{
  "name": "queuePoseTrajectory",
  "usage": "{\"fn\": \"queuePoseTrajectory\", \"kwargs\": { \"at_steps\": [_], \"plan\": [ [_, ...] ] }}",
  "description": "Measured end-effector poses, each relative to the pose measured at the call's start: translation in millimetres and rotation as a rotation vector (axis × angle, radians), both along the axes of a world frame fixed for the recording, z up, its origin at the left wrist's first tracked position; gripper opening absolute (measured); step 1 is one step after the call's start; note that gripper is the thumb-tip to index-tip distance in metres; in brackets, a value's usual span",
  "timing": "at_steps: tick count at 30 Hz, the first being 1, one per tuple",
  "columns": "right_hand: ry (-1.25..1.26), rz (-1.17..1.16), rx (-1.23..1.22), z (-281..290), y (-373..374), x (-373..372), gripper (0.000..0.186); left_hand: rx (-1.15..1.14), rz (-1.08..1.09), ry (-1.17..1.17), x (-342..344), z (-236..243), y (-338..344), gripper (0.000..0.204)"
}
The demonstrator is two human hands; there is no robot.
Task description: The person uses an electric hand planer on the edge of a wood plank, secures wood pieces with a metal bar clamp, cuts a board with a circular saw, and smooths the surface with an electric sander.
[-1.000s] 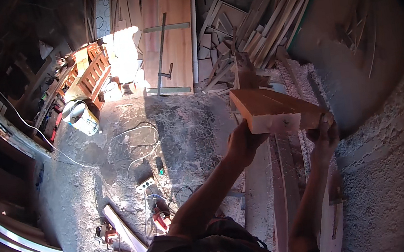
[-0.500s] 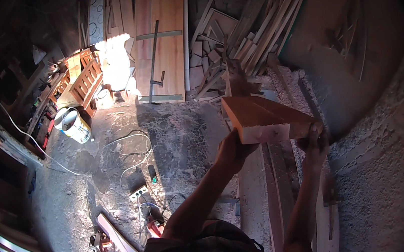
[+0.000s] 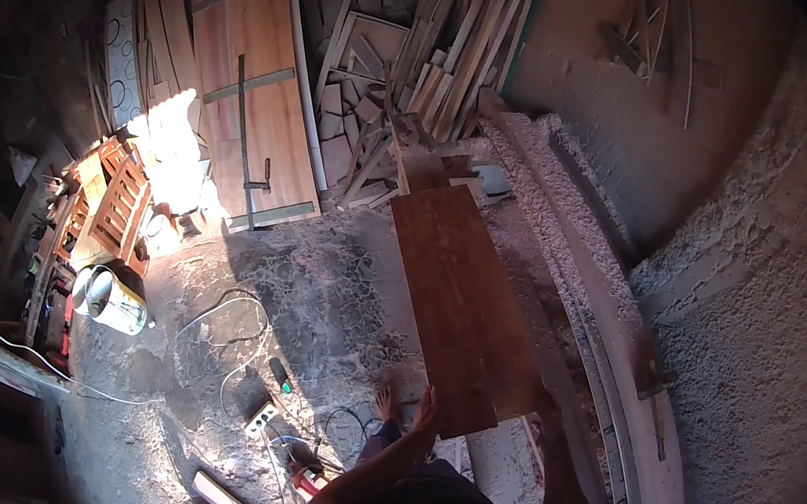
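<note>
A broad reddish-brown wooden board (image 3: 464, 295) stretches away from me, its wide face showing and its near end close to my body. At the near left edge, my left hand (image 3: 426, 412) grips it with the fingers against its side. My right hand (image 3: 547, 414) is at the near right corner, dark in shadow. Its fingers are mostly hidden, but it supports that corner. Beyond the board's far end stands a narrow wooden piece (image 3: 422, 169).
Long dusty planks (image 3: 576, 261) run along the right. Scrap wood (image 3: 439, 46) and a large panel (image 3: 254, 99) with a clamp lie ahead. Buckets (image 3: 115, 299), a power strip (image 3: 261, 419), cords and a red tool (image 3: 308, 480) are on the left floor. My bare foot (image 3: 386, 402) shows below.
The board's near end has come back toward my body, and its broad face now shows instead of its pale end. Both hands moved nearer with it. My view has turned slightly right.
</note>
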State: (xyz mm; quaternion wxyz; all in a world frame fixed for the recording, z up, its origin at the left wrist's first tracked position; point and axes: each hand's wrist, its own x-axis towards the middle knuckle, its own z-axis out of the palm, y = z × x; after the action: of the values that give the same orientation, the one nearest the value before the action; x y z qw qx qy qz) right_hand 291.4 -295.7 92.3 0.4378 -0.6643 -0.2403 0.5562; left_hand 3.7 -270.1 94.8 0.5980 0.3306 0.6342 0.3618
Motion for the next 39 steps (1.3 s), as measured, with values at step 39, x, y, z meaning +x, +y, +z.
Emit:
{"fn": "queuePoseTrajectory", "kwargs": {
  "at_steps": [39],
  "plan": [
    [-1.3,0.586,-0.043,-62,54,-76,0.061,-0.282,-0.261,0.619,-140,-106,-214,0.035]
  ]
}}
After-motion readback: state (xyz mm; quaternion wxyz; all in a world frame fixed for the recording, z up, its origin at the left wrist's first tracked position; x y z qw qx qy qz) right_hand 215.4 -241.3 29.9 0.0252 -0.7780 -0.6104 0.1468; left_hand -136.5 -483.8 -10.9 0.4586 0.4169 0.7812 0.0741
